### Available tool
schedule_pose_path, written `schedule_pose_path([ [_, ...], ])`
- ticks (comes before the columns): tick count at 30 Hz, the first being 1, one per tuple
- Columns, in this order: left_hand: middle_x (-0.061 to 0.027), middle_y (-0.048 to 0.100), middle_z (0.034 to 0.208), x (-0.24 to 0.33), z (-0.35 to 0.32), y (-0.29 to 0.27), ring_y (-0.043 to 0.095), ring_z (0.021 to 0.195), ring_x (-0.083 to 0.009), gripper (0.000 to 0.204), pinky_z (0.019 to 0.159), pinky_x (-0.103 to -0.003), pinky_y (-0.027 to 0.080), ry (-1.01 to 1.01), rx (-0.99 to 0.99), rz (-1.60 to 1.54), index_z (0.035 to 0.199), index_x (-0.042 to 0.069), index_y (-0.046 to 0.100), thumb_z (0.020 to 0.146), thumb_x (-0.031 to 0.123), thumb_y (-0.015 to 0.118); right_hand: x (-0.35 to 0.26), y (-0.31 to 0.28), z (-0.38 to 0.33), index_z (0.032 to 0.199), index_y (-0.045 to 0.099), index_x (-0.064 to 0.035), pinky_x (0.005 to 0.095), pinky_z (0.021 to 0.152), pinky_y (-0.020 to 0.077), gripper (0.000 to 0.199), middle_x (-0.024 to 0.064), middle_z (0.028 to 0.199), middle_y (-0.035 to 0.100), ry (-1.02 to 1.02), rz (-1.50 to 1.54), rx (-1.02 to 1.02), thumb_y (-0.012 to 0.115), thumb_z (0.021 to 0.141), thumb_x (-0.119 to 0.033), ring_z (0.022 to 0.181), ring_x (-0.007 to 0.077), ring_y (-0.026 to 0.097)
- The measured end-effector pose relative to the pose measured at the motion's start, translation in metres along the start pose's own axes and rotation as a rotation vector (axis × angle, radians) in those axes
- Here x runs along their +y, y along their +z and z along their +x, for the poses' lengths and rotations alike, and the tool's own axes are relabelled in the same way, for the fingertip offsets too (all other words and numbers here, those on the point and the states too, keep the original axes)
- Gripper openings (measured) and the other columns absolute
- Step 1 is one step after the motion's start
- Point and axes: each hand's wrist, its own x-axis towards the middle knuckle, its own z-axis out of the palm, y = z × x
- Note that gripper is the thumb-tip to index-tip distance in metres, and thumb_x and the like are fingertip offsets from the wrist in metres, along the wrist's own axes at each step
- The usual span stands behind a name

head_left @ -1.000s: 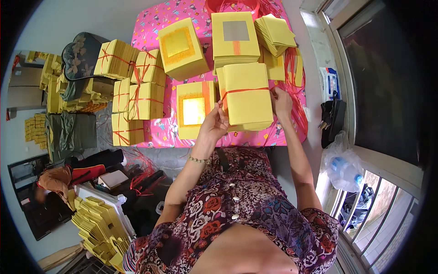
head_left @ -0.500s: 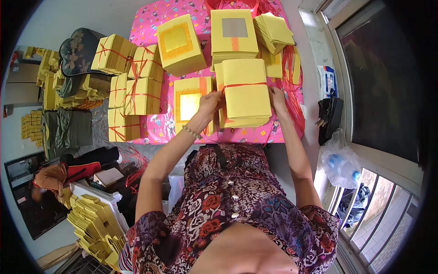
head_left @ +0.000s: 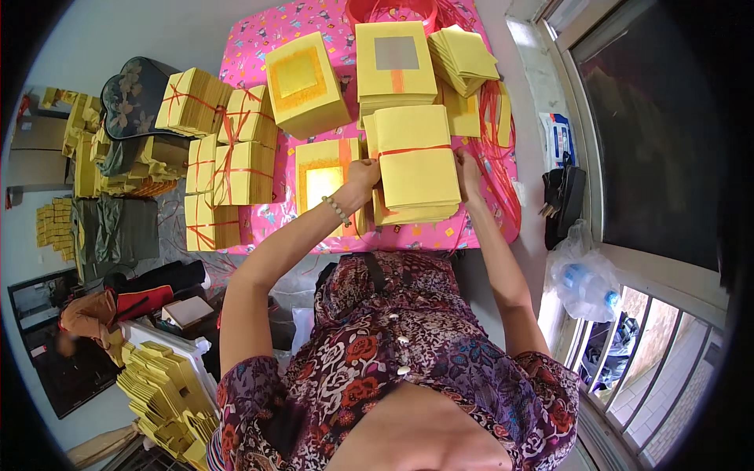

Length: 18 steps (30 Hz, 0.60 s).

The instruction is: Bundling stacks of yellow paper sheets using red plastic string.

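Note:
A thick stack of yellow paper sheets (head_left: 420,177) lies near the table's front edge, with a flat red string (head_left: 416,149) running across its top. My left hand (head_left: 364,174) is closed at the stack's left side, its fingers pinching the string where it comes over the edge. On the opposite side my right hand (head_left: 469,174) is closed around the string's other end, its fingertips partly hidden by the stack. Just left of the stack lies yellow paper with a shiny gold square (head_left: 320,182), partly covered by my left forearm.
Behind stand taller yellow paper stacks, one with a silver square (head_left: 396,53) and one with a gold square (head_left: 298,74). String-tied bundles (head_left: 243,173) are piled at left. A red basin (head_left: 391,9) sits at the back, loose red strings (head_left: 496,149) at right.
The view has shifted slightly, so the table sits a little lower. Both hands stay at the stack's sides, with the string still across it; my left elbow has moved outward slightly.

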Motion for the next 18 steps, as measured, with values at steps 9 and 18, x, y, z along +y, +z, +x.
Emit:
schedule_pose_path([
  [9, -0.0042, 0.064, 0.077, 0.002, -0.019, 0.016, 0.06, 0.063, -0.0118, 0.017, 0.055, -0.028, 0.053, -0.098, -0.007, -0.388, 0.08, 0.003, 0.057, 0.092, 0.013, 0.063, -0.018, 0.008, -0.019, 0.081, 0.054, -0.0037, 0.0283, 0.06, 0.0432, 0.033, 0.0015, 0.073, 0.055, 0.112, 0.465, -0.027, 0.05, 0.1, -0.03, 0.068, 0.0094, 0.052],
  [18, -0.0045, 0.063, 0.083, 0.021, -0.077, 0.018, 0.061, 0.071, -0.011, 0.016, 0.062, -0.029, 0.056, -0.003, -0.051, -0.634, 0.086, 0.007, 0.052, 0.098, 0.017, 0.057, -0.048, 0.002, -0.055, 0.089, 0.05, -0.0109, 0.024, 0.057, 0.0408, 0.022, -0.0044, 0.073, 0.047, 0.129, 0.838, -0.06, 0.046, 0.103, -0.028, 0.068, 0.004, 0.048],
])
